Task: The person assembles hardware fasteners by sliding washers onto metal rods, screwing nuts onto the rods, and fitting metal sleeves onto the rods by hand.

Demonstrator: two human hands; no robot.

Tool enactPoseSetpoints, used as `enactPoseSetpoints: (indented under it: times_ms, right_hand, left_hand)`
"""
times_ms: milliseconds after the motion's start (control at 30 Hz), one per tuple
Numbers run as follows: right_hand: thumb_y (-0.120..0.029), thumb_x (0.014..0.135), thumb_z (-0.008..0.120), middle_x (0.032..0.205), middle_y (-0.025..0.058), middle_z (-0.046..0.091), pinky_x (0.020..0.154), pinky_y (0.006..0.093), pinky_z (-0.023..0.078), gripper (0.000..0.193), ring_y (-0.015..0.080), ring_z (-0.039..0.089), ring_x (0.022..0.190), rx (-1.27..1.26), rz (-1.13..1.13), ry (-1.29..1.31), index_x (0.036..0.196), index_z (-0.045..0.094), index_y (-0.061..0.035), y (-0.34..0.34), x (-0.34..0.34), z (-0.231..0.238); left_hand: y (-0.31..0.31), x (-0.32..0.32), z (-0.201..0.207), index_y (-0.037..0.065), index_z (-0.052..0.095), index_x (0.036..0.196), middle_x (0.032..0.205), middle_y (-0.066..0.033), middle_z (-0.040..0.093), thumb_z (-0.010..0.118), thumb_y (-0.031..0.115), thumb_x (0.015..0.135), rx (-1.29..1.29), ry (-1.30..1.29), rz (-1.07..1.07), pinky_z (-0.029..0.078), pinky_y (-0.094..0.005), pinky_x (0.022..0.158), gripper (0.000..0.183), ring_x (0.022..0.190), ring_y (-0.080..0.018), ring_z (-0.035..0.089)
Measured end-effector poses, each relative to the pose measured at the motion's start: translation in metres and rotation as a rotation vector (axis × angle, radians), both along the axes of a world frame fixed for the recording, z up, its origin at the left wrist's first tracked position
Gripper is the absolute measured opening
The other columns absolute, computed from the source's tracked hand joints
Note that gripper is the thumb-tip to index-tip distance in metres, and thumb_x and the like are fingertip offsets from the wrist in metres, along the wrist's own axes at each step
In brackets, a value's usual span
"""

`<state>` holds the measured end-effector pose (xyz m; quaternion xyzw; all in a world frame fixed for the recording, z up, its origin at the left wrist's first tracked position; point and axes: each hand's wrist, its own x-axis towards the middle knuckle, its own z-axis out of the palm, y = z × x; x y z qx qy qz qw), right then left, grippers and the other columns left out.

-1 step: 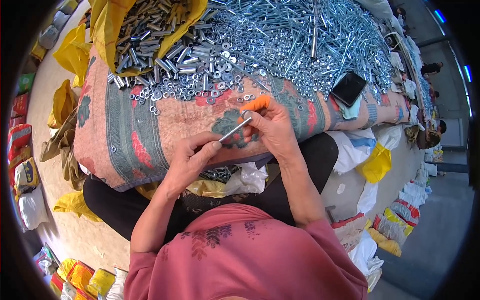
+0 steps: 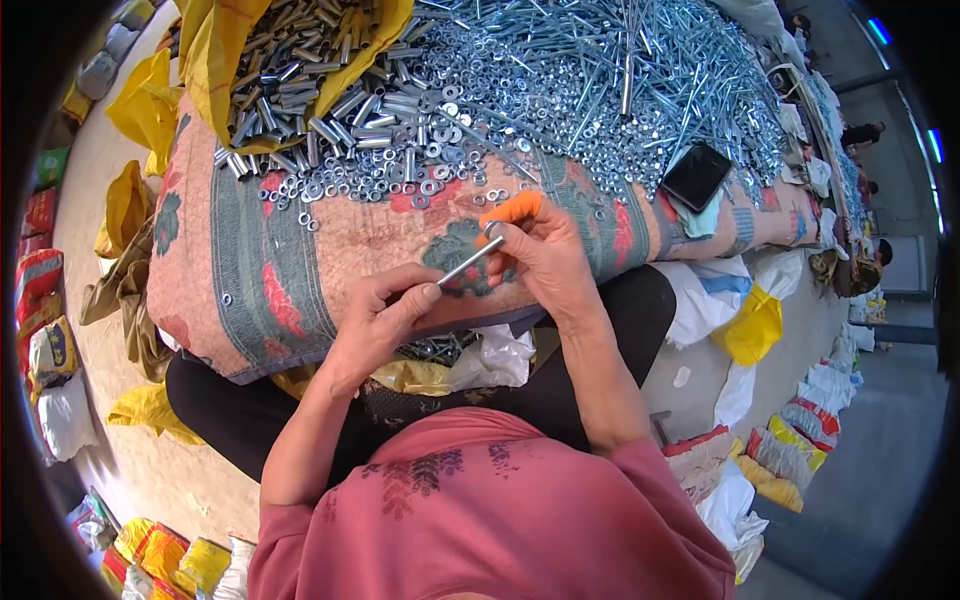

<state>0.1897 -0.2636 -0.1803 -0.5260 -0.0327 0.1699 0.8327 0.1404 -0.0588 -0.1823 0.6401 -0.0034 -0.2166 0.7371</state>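
Between thumb and fingers, my left hand (image 2: 380,312) is closed on a slim shiny metal rod (image 2: 468,263), which slants up to the right. My right hand (image 2: 548,258) pinches a small metal washer (image 2: 491,229) at the rod's upper end; whether the rod passes through it I cannot tell. Orange covering wraps a finger of that hand. Both hands are above the near part of a patterned pink and green cloth (image 2: 370,240). Loose washers and nuts (image 2: 430,172) lie beyond them on this cloth.
A yellow sack (image 2: 212,70) spills metal sleeves (image 2: 290,100) at the far left. Long threaded rods (image 2: 700,75) are heaped at the far right. A black phone (image 2: 697,177) rests on a pale cloth near the heap. Filled sacks (image 2: 800,430) line the floor on the right.
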Motion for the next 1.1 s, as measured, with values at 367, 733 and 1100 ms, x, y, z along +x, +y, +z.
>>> enactPoseSetpoints:
  times_ms: [367,733,1100]
  right_hand:
    - [-0.003,0.082,0.06,0.081,0.0135,0.064,0.055,0.0325,0.056,0.011,0.0191,0.064,0.064,0.153,0.04,-0.013,0.093,0.059,-0.0002,-0.008,-0.004,0.007]
    - [-0.002,0.081,0.062,0.077,0.008,0.061,0.056,0.024,0.051,0.008,0.015,0.063,0.063,-0.562,-0.367,-0.562,0.088,0.06,0.0013,0.01,-0.015,0.008]
    - [-0.003,0.076,0.067,0.072,0.0093,0.059,0.05,0.027,0.045,0.013,0.017,0.059,0.058,-0.677,-0.557,-0.564,0.087,0.061,0.0005,0.016,-0.026,0.006]
  left_hand:
    - [0.002,-0.002,-0.009,0.003,0.065,0.097,0.064,0.001,0.054,0.065,0.018,0.083,-0.199,0.156,0.039,0.026,-0.0164,0.042,0.021,0.049,-0.0021,0.039]
    - [-0.011,-0.002,-0.008,0.001,0.063,0.09,0.06,0.0009,0.052,0.06,0.016,0.086,-0.496,0.38,0.074,0.021,-0.0174,0.036,0.016,0.038,-0.0023,0.031]
    - [-0.029,-0.01,-0.009,0.002,0.062,0.09,0.061,0.0008,0.053,0.06,0.018,0.086,-0.25,0.112,0.154,0.022,-0.0189,0.035,0.017,0.037,-0.0027,0.031]
